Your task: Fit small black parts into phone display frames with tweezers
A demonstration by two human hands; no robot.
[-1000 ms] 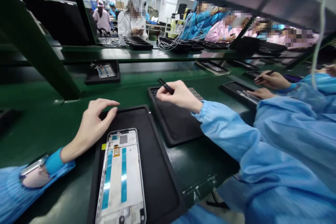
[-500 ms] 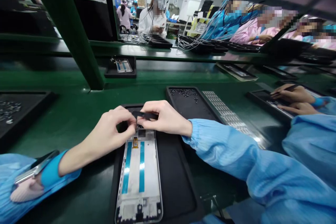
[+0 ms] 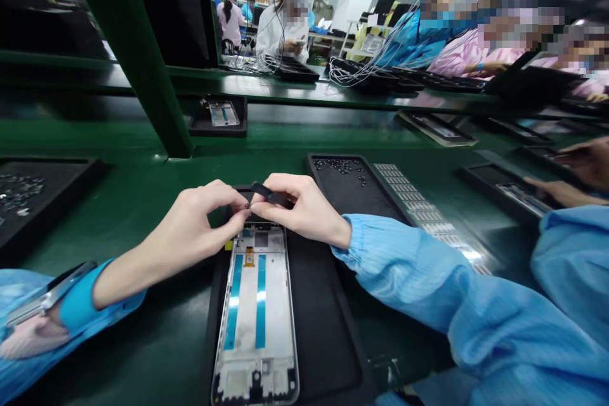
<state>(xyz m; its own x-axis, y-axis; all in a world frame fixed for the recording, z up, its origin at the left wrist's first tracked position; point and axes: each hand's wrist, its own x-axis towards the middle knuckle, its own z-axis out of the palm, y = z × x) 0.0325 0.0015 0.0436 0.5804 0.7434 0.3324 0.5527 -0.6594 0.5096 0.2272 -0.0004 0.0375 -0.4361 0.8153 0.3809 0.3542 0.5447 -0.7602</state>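
Note:
My left hand [image 3: 200, 219] pinches a tiny dark part [image 3: 247, 205] between thumb and forefinger. Fingertips of my right hand [image 3: 307, 209] meet it there. Tucked in my right hand is a slim flat black tool that looks like tweezers [image 3: 265, 192], its blunt end pointing up and left. Both hands hover over the top end of a phone's metal mid-frame [image 3: 248, 355]. That frame has two blue strips and a small orange flex connector [image 3: 249, 258]. It lies in a black tray [image 3: 328, 330]. My fingers hide most of the tiny part.
A black tray [image 3: 333, 193] of small black parts and a sheet of pale pieces [image 3: 404, 193] lie beyond my right hand. Another parts tray [image 3: 57, 196] is at left, near a green post [image 3: 147, 70]. A co-worker's hand [image 3: 566, 193] works at right.
Both hands have lifted slightly off the phone frame, uncovering its top edge. The black tool has tilted upward. At right, the co-worker's hands have moved apart.

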